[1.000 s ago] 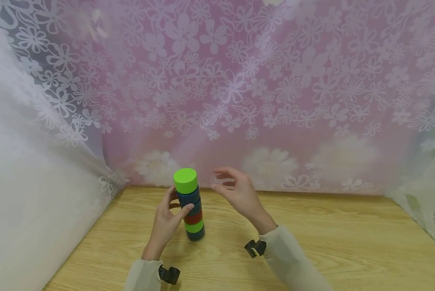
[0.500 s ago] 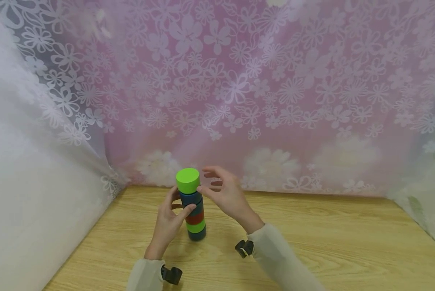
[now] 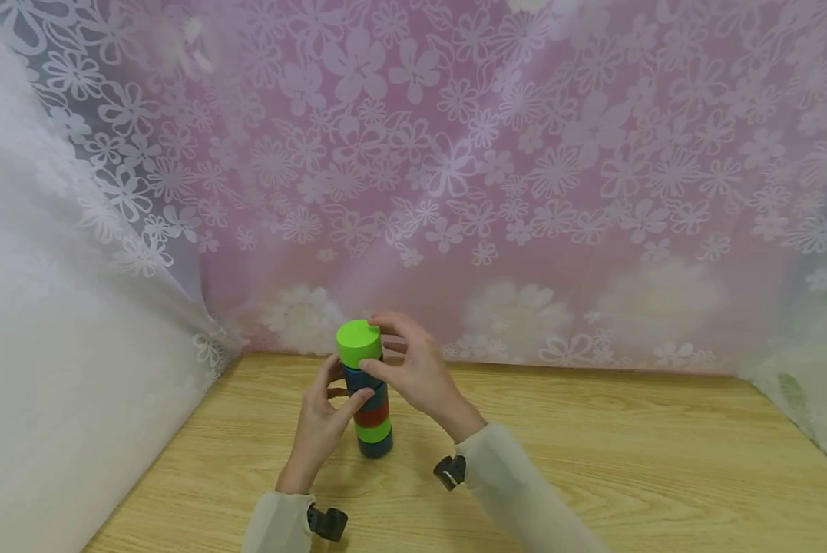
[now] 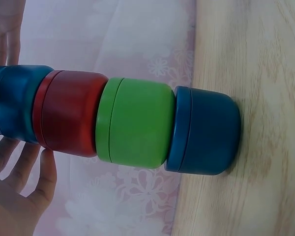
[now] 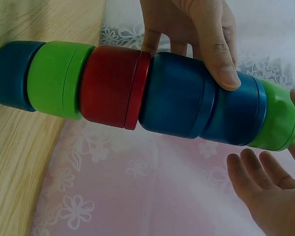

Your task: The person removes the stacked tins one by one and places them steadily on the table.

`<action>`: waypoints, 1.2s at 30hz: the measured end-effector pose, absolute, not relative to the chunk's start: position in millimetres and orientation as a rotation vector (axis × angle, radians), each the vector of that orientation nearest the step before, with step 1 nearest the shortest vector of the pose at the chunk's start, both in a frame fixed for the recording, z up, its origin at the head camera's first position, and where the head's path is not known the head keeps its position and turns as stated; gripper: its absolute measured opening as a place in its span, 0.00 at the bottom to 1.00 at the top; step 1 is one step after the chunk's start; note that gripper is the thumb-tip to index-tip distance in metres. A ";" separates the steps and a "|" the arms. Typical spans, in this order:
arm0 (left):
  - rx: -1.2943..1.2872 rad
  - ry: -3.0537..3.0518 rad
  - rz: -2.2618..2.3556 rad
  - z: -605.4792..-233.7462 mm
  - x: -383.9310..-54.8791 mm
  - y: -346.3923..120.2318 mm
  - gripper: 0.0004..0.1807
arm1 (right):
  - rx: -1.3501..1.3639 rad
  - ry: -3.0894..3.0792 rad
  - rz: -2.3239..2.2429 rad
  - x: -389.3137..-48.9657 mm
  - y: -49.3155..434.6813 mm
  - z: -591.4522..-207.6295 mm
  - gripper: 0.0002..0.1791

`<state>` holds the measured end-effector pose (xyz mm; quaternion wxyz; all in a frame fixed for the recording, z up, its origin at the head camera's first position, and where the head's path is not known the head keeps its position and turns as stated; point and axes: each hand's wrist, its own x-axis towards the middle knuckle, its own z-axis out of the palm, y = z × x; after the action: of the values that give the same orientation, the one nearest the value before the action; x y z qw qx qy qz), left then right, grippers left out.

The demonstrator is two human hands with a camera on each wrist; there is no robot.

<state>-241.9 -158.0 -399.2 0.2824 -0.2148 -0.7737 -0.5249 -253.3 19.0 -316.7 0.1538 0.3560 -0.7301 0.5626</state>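
Observation:
Small round lidded tins stand in one upright column on the wooden table. From the bottom they run blue (image 3: 375, 445), green (image 4: 137, 123), red (image 4: 71, 113), blue (image 5: 174, 96), blue (image 5: 236, 110) and green (image 3: 358, 346) on top. My left hand (image 3: 319, 430) holds the column from the left at the two upper blue tins, its thumb (image 5: 221, 64) across the front. My right hand (image 3: 416, 376) grips the top green tin from the right, thumb on its front and a finger at its upper rim. The fingers behind the column are partly hidden.
The wood-grain table (image 3: 593, 461) reaches back to a pink flowered curtain (image 3: 524, 153). A white cloth (image 3: 54, 346) hangs on the left, and a pale sheer one (image 3: 807, 369) on the right. Each wrist carries a small black camera.
My right hand has moved left from beside the column and now grips the top green tin. The left hand keeps its hold, and the column stays in place.

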 end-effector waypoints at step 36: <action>-0.574 -2.066 -1.429 -398.4 -243.0 -157.9 0.34 | 1.066 -1.991 1.595 -254.7 18.4 -317.6 0.20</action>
<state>-243.0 -157.9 -398.4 0.2786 -0.2138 -0.7701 -0.5326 -254.7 18.4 -317.6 0.1874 0.3786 -0.7073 0.5668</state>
